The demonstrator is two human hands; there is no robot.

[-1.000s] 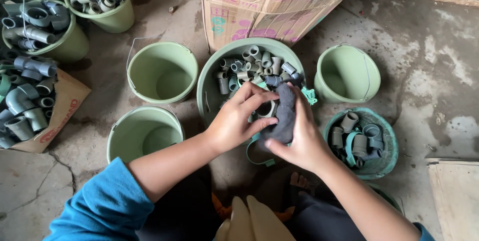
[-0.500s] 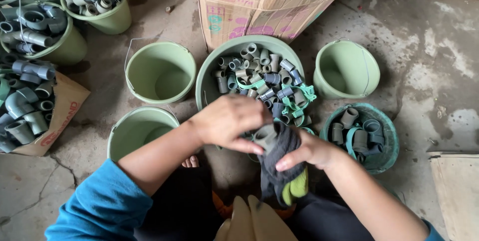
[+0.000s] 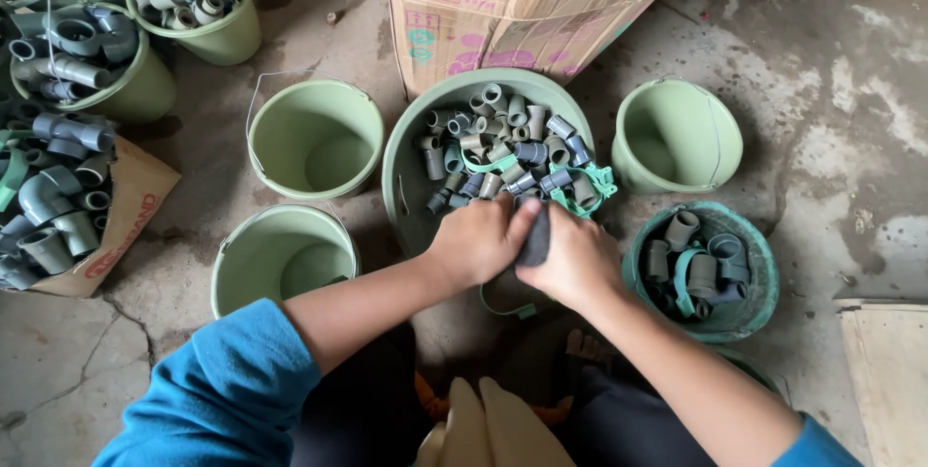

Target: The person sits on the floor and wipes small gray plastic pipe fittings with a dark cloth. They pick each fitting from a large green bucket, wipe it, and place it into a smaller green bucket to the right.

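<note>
My left hand and my right hand are pressed together at the near rim of a large green basin. Between them they grip a dark grey cloth; whatever it wraps is hidden by the fingers. The basin holds several short grey pipe fittings mixed with green plastic strapping. A loop of the strapping hangs below my hands.
Empty green buckets stand at left, near left and right. A teal bucket at right holds fittings. Buckets and a cardboard tray of grey elbows fill the far left. A big cardboard box stands behind the basin.
Both hands moved back up from my lap to the basin's near rim. The cloth, which hung loose with a fitting showing, is now bunched tight between them.
</note>
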